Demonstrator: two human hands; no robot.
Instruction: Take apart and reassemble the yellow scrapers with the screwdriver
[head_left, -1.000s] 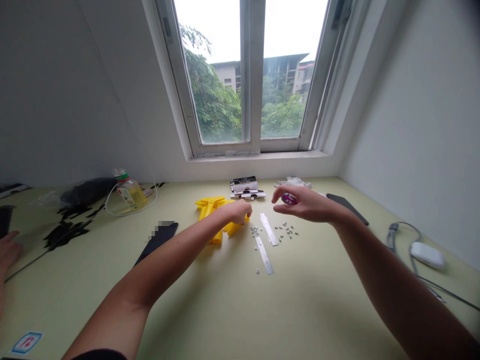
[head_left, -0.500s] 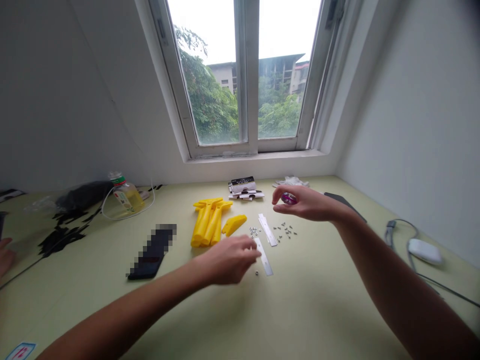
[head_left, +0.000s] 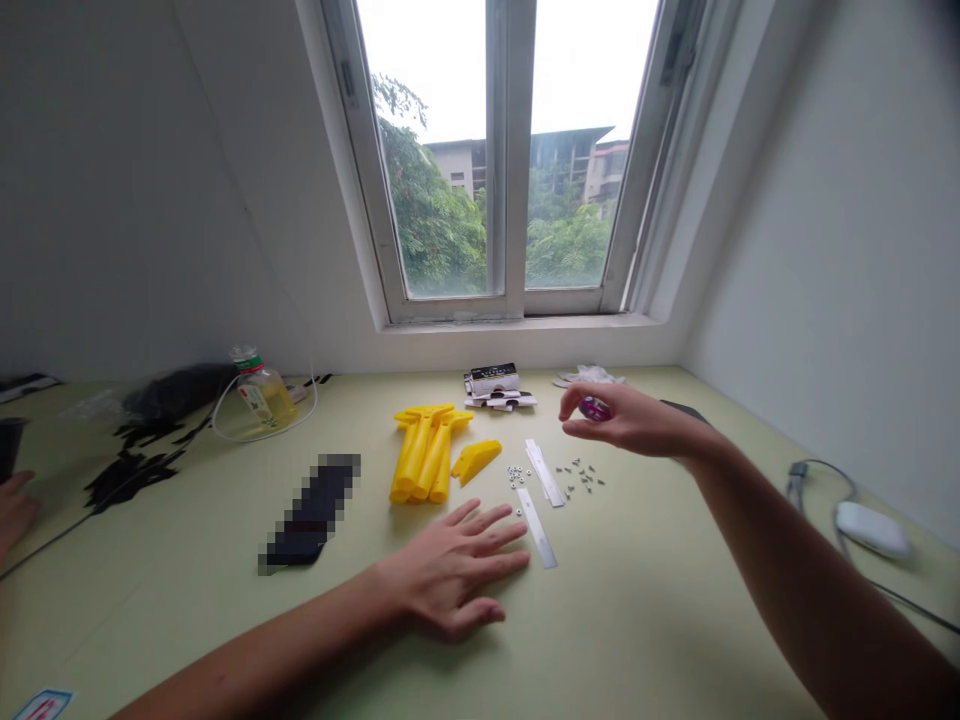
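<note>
My left hand [head_left: 461, 570] lies palm down over the table with its fingers spread, holding nothing. Its fingertips are beside a flat metal strip [head_left: 538, 530] and a single small nut [head_left: 518, 512]. Above the table, my right hand [head_left: 619, 420] is curled around a shiny purple rounded object [head_left: 595, 408]; the fingers hide most of it. Below that hand are more metal strips [head_left: 545, 474] lying together, with scattered small screws [head_left: 583, 475] to their right. A cluster of small nuts [head_left: 516, 474] sits on their left. Several yellow plastic tubular handles [head_left: 424, 455] lie beside a yellow wedge-shaped piece [head_left: 477, 462].
A blurred-out black phone-like slab [head_left: 311, 515] lies at left. Farther back are a bottle of yellow liquid [head_left: 262, 395], small boxes [head_left: 495, 382] and crumpled plastic [head_left: 591, 375]. At right are a white case [head_left: 872, 528] and a cable. Another person's hand [head_left: 16, 505] is at far left.
My left hand has opened from curled fingers to a flat spread and come nearer to me. The single nut lies farther up beside the strip. My right hand keeps its grip.
</note>
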